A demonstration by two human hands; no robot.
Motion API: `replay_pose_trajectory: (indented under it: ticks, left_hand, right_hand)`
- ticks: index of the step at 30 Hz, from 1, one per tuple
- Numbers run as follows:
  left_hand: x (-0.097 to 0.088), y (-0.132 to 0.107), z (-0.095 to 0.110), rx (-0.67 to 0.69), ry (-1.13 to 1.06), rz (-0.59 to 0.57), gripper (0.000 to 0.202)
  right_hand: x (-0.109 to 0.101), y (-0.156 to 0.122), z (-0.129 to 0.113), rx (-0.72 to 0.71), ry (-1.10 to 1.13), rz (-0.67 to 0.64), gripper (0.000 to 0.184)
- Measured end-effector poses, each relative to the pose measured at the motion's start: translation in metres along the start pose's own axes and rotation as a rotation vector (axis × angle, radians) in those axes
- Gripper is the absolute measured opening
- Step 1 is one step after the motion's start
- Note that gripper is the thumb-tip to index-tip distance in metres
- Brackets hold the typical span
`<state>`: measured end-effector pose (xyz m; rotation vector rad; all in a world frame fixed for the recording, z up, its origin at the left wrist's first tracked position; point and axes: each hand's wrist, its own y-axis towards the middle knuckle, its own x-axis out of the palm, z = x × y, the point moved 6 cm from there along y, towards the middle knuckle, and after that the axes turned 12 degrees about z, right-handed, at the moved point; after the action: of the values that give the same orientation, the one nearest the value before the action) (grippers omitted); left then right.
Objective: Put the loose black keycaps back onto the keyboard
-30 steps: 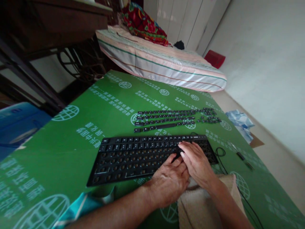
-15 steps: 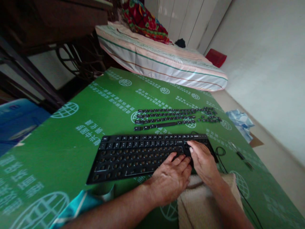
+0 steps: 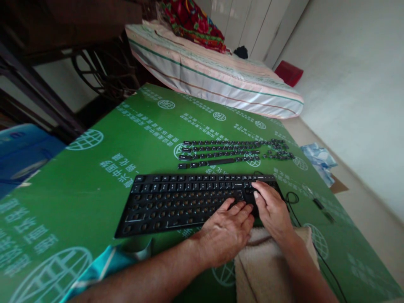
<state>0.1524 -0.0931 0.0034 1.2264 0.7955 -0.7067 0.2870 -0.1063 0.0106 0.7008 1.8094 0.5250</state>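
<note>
Resting open-fingered on the keyboard, left hand and right hand; loose keycaps beyond, cable beside.

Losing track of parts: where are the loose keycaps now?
Head view: the keycaps lie in rows on the green mat, just beyond the far edge of the keyboard, right of centre.

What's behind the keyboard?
Rows of loose keycaps lie on the green sheet behind the keyboard, apart from it. The left hand and right hand cover its right end, hiding keys there.
</note>
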Motion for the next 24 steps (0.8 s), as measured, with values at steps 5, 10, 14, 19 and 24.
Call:
replay_pose_trajectory:
  ticks: [5, 10, 14, 19, 24]
  left_hand:
    - [0.001, -0.001, 0.000, 0.006, -0.003, -0.005, 0.033]
    - [0.001, -0.001, 0.000, 0.008, -0.008, 0.004, 0.033]
    - [0.001, 0.000, 0.000, 0.002, -0.014, -0.003, 0.033]
    - [0.001, 0.000, 0.000, 0.002, -0.020, -0.014, 0.034]
    - [0.001, 0.000, -0.001, -0.006, -0.022, -0.010, 0.033]
  right_hand:
    - [-0.003, 0.000, 0.007, 0.021, -0.024, 0.002, 0.032]
    - [-0.005, -0.002, 0.012, 0.053, -0.030, 0.038, 0.033]
    - [-0.005, -0.002, 0.013, 0.074, -0.030, 0.028, 0.032]
    - [-0.007, 0.000, 0.008, 0.061, 0.005, 0.054, 0.031]
    - [0.000, 0.002, 0.002, 0.023, 0.019, -0.008, 0.031]
